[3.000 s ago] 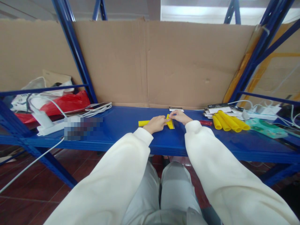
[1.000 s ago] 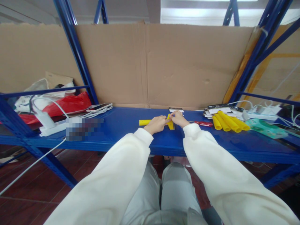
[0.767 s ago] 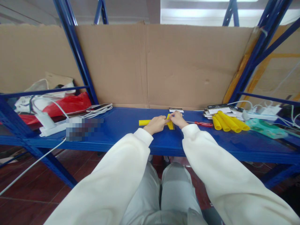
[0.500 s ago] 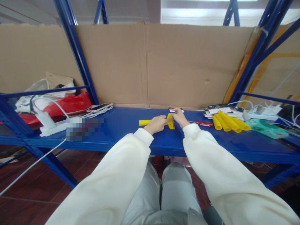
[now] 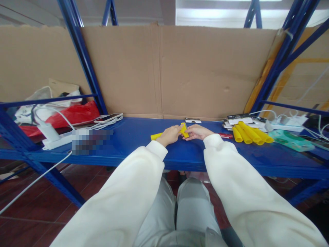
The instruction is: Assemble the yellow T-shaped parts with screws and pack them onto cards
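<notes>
A yellow scraper (image 5: 184, 130), with a round handle and a flared flat head, is held low over the blue shelf. My left hand (image 5: 169, 134) is closed around its handle, and the handle's end sticks out to the left of the fist. The fingers of my right hand (image 5: 195, 132) pinch the right edge of the head; whatever lies between the fingertips is too small to make out. Just behind my hands lies a small black-and-white card or packet (image 5: 193, 120). To the right of my right hand is a red-handled tool (image 5: 225, 136), its shaft hidden by the wrist.
Several yellow tubes (image 5: 248, 133) lie in a row at right, before stacked black-and-white packets (image 5: 239, 120). Beyond are a green packet (image 5: 294, 140) and cables. A power strip (image 5: 60, 139) and red bag (image 5: 74, 115) sit left. Cardboard (image 5: 190, 72) closes the back.
My right hand has moved from the head's upper edge down to its right side. The scraper has tilted, its head turning and its handle end dropping slightly. The packet behind is now uncovered.
</notes>
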Demonstrator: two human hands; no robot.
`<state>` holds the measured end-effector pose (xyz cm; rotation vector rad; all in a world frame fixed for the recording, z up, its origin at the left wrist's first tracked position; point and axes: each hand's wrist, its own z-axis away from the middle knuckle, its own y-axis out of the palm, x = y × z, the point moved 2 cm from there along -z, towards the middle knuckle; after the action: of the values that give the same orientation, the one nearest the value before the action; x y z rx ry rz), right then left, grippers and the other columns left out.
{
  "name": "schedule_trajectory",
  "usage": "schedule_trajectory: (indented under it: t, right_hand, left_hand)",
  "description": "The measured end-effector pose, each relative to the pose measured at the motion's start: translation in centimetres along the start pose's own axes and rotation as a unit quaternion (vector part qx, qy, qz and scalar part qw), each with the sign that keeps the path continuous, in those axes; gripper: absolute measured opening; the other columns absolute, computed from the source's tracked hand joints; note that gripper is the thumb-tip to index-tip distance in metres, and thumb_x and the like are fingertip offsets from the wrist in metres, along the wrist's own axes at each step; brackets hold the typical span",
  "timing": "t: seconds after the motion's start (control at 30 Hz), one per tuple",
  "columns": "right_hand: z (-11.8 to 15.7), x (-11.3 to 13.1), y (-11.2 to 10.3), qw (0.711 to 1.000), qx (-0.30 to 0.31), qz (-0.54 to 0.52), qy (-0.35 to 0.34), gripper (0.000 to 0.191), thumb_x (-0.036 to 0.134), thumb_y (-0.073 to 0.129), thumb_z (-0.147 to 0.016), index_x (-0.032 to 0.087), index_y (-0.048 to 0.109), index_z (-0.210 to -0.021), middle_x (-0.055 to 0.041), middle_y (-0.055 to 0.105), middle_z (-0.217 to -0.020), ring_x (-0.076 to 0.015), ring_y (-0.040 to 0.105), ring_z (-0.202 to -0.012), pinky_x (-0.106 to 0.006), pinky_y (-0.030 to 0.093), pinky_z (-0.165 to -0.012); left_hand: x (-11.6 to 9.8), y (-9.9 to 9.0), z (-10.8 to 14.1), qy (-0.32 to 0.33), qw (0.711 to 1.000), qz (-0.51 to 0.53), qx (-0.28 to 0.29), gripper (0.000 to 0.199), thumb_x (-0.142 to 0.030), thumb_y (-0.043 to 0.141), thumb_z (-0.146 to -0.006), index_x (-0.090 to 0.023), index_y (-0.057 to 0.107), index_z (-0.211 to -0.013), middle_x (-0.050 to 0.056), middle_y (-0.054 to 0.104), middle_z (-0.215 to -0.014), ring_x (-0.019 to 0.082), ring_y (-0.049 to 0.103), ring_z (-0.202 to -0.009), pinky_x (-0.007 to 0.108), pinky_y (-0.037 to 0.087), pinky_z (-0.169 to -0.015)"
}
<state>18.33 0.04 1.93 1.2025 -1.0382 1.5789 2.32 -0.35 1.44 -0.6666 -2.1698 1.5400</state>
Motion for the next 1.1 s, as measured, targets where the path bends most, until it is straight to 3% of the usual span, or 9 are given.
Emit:
schedule_trajectory:
  t: [0.07,0.3,0.47,0.63,0.87,0.93,1.0,1.07,1.1]
  right_hand:
    - [0.0,-0.1,0.2,1.000,-0.003,0.002,0.007,0.015,0.000,0.061,-0.086,0.011,0.065,-0.077,-0.0081,0.073,-0.066,-0.0158,0.072,-0.062,-0.031,0.064,-0.075]
    - [-0.2,-0.2,0.5,1.000,-0.011,0.008,0.019,0.015,0.001,0.058,-0.089,0.011,0.067,-0.081,-0.0071,0.073,-0.066,-0.0147,0.072,-0.061,-0.028,0.064,-0.075]
    - [-0.5,-0.4,0.2,1.000,0.004,0.000,0.015,0.010,0.005,0.062,-0.089,0.011,0.068,-0.084,-0.0068,0.074,-0.068,-0.0152,0.074,-0.067,-0.030,0.063,-0.081]
    - [-0.4,-0.3,0.2,1.000,0.017,-0.017,-0.005,0.011,0.006,0.063,-0.090,0.011,0.067,-0.081,-0.0061,0.073,-0.068,-0.0142,0.073,-0.063,-0.029,0.063,-0.078]
    - [-0.2,0.2,0.3,0.999,0.014,-0.008,-0.035,0.012,0.024,0.067,-0.092,0.014,0.065,-0.086,-0.0057,0.073,-0.071,-0.0126,0.069,-0.059,-0.025,0.063,-0.068]
    - [-0.6,0.2,-0.4,0.997,-0.033,0.015,-0.067,0.012,0.027,0.066,-0.093,0.015,0.066,-0.089,-0.0076,0.074,-0.077,-0.0142,0.070,-0.063,-0.028,0.063,-0.070]
    - [-1.1,0.2,-2.0,0.979,-0.154,0.077,-0.106,0.008,0.020,0.060,-0.094,0.015,0.067,-0.094,-0.0110,0.076,-0.088,-0.0165,0.072,-0.076,-0.030,0.061,-0.076]
    - [-1.2,0.2,-3.9,0.923,-0.311,0.187,-0.127,0.020,0.010,0.052,-0.094,0.014,0.069,-0.102,-0.0150,0.075,-0.106,-0.0192,0.071,-0.096,-0.032,0.057,-0.089]
    - [-1.2,0.1,-4.8,0.891,-0.355,0.254,-0.123,0.026,0.006,0.050,-0.092,0.014,0.071,-0.107,-0.0164,0.073,-0.115,-0.0212,0.068,-0.108,-0.034,0.052,-0.097]
  left_hand:
    - [0.0,0.2,0.0,-0.010,1.000,-0.008,0.007,0.058,-0.021,0.048,-0.097,-0.018,0.038,-0.155,0.013,0.063,-0.135,0.023,0.061,-0.125,0.031,0.048,-0.100]
    - [-0.1,0.2,0.3,-0.020,0.998,-0.045,0.033,0.055,-0.019,0.046,-0.098,-0.020,0.042,-0.152,0.014,0.064,-0.134,0.025,0.065,-0.120,0.032,0.051,-0.095]
    - [-0.3,-0.3,0.4,-0.020,0.998,-0.047,0.031,0.055,-0.015,0.043,-0.097,-0.018,0.043,-0.152,0.015,0.065,-0.133,0.025,0.066,-0.119,0.033,0.052,-0.095]
    - [-0.4,-0.8,0.4,-0.025,0.998,-0.053,0.013,0.056,-0.013,0.045,-0.096,-0.020,0.045,-0.151,0.014,0.067,-0.131,0.026,0.067,-0.117,0.035,0.053,-0.096]
    - [-0.3,-1.1,0.6,-0.041,0.999,-0.032,-0.013,0.055,-0.016,0.047,-0.097,-0.023,0.048,-0.151,0.012,0.069,-0.130,0.024,0.068,-0.116,0.034,0.053,-0.097]
    - [-0.3,-1.2,0.6,-0.046,0.998,-0.021,-0.022,0.055,-0.016,0.047,-0.097,-0.025,0.048,-0.151,0.011,0.069,-0.131,0.024,0.068,-0.116,0.034,0.053,-0.098]
    - [-0.2,-1.3,0.7,-0.050,0.998,-0.013,-0.027,0.053,-0.017,0.047,-0.097,-0.027,0.050,-0.149,0.010,0.069,-0.132,0.024,0.068,-0.117,0.034,0.052,-0.099]
    - [-0.2,-1.3,0.7,-0.052,0.998,-0.007,-0.026,0.051,-0.018,0.047,-0.097,-0.028,0.053,-0.147,0.008,0.069,-0.133,0.024,0.068,-0.118,0.034,0.052,-0.100]
    - [-0.2,-1.2,0.7,-0.051,0.998,-0.003,-0.023,0.050,-0.019,0.047,-0.098,-0.029,0.054,-0.146,0.008,0.069,-0.133,0.024,0.068,-0.118,0.035,0.052,-0.100]
